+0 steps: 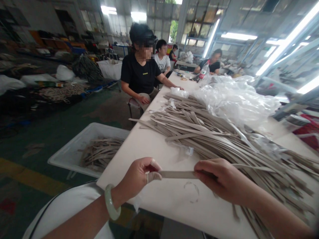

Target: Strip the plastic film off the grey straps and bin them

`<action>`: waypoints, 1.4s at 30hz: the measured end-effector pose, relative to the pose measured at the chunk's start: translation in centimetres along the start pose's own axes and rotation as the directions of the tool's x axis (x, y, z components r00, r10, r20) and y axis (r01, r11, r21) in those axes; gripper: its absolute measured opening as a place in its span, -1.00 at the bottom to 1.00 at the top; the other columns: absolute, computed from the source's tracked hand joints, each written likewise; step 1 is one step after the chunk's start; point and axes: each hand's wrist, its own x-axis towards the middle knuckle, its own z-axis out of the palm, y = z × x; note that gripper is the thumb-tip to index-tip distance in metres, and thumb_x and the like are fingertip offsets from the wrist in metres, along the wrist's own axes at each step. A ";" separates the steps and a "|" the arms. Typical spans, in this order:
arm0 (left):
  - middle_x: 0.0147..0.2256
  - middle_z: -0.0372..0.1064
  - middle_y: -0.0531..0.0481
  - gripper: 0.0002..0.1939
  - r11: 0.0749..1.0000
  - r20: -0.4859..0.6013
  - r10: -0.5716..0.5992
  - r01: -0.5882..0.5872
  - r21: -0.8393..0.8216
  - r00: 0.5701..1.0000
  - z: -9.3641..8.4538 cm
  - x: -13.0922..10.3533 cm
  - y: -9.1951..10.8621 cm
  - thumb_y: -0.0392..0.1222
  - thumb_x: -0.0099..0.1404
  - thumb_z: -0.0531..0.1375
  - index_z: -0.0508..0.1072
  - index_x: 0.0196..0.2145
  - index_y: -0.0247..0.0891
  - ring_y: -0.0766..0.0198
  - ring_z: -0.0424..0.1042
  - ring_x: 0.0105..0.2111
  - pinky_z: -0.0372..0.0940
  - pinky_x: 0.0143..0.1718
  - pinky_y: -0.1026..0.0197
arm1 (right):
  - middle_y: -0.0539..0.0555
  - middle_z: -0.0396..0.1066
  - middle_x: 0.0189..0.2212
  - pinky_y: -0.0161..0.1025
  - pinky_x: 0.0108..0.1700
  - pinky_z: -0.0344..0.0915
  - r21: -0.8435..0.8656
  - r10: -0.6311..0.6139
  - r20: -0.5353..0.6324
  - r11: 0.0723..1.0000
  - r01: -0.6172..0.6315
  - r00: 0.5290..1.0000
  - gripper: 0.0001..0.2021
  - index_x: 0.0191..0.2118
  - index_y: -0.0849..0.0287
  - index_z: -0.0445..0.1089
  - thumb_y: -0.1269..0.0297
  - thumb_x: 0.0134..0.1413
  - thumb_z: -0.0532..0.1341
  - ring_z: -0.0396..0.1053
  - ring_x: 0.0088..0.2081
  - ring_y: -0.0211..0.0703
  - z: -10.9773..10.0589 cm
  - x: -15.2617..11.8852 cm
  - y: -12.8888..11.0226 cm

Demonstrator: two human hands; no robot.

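Note:
A flat grey-beige strip (178, 174) is stretched level between my two hands above the near part of the white table (124, 166). My left hand (139, 177), with tape on its thumb and a finger, pinches the strip's left end. Further right, my right hand (219, 177) is closed on the same strip, its fingertips hidden behind the hand's back. Past my right hand lies a large pile of similar strips (196, 129), running across the table.
Clear plastic bags (231, 96) lie behind the pile. A white bin (72, 149) with more strips stands on the floor left of the table. A person in a black shirt (141, 74) sits at the table's left edge; other people sit farther back.

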 end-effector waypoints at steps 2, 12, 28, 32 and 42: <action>-0.49 0.35 0.04 -0.81 0.984 0.059 0.072 -0.080 0.159 0.996 0.4 0.0 -0.1 -0.17 0.05 0.37 0.48 -0.45 -0.32 0.33 0.31 -0.44 0.18 -0.38 0.31 | -0.01 0.32 -0.56 -0.31 -0.43 0.02 -0.051 -0.016 0.096 0.999 0.021 0.995 -0.77 -0.36 0.15 0.33 0.24 0.27 0.02 0.19 -0.52 -0.28 -0.4 0.7 -0.2; -0.44 0.39 0.03 -0.81 0.967 0.199 0.044 -0.092 0.237 0.979 2.5 -0.5 -1.4 -0.10 0.11 0.31 0.51 -0.39 -0.29 0.32 0.34 -0.41 0.22 -0.32 0.29 | 0.03 0.40 -0.52 -0.31 -0.46 -0.06 -0.087 -0.035 0.252 0.994 0.059 0.967 -0.83 -0.34 0.18 0.32 0.35 0.22 0.02 0.29 -0.50 -0.25 5.1 3.1 -2.4; -0.63 0.33 0.04 -0.62 0.898 0.741 -0.377 0.417 0.143 0.556 1.2 0.1 -2.3 0.09 0.22 0.17 0.40 -0.55 -0.28 0.36 0.32 -0.62 0.24 -0.54 0.31 | 0.00 0.30 -0.61 -0.31 -0.44 0.03 -0.180 0.048 0.345 0.984 0.015 0.937 -0.70 -0.52 0.16 0.26 0.30 0.24 0.00 0.23 -0.53 -0.24 3.1 1.7 2.0; -0.62 0.35 0.03 -0.68 0.918 0.801 -0.261 0.395 0.033 0.539 2.7 0.4 -2.7 0.03 0.18 0.23 0.39 -0.56 -0.27 0.32 0.35 -0.58 0.28 -0.47 0.26 | 0.03 0.36 -0.52 -0.31 -0.40 0.07 -0.129 -0.041 0.310 0.988 0.084 0.950 -0.75 -0.43 0.17 0.30 0.34 0.24 -0.01 0.28 -0.47 -0.23 4.6 1.7 -0.3; -0.64 0.35 0.04 -0.74 0.927 0.808 -0.244 0.374 0.032 0.537 3.5 0.6 -3.9 -0.09 0.21 0.19 0.39 -0.57 -0.25 0.31 0.34 -0.58 0.25 -0.47 0.26 | 0.00 0.32 -0.60 -0.32 -0.49 0.10 -0.130 0.024 0.257 0.992 0.010 0.966 -0.73 -0.46 0.14 0.27 0.24 0.24 0.01 0.26 -0.56 -0.23 2.7 -0.6 1.9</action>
